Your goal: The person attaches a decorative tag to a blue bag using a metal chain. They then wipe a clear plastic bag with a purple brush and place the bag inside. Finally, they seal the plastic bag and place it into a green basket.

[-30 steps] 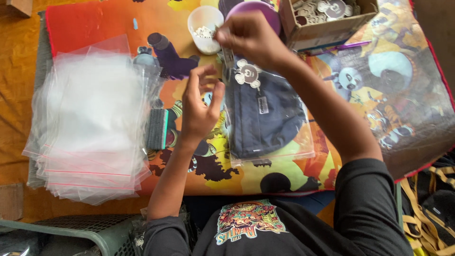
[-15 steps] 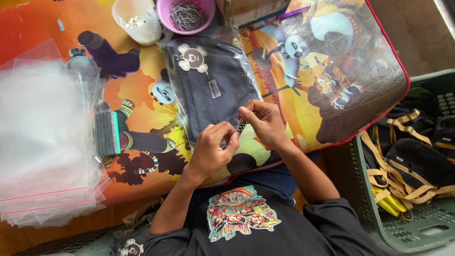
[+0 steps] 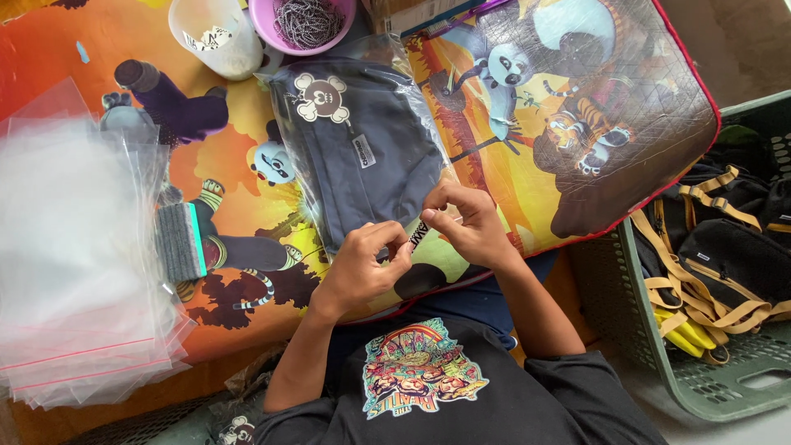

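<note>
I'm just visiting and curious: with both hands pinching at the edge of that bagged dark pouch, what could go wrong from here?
1. The left hand and right hand pinch a small striped tag at the edge of the clear bag; the thin plastic might tear or seal crookedly.
2. The white cup and pink bowl of small chains sit just beyond the bag; a tug might tip them.
3. The loose stack of clear bags overhangs the mat and might slide off.

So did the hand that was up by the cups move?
Yes. The right hand came down from the white cup to the near end of the bagged grey pouch, meeting the left hand.
</note>
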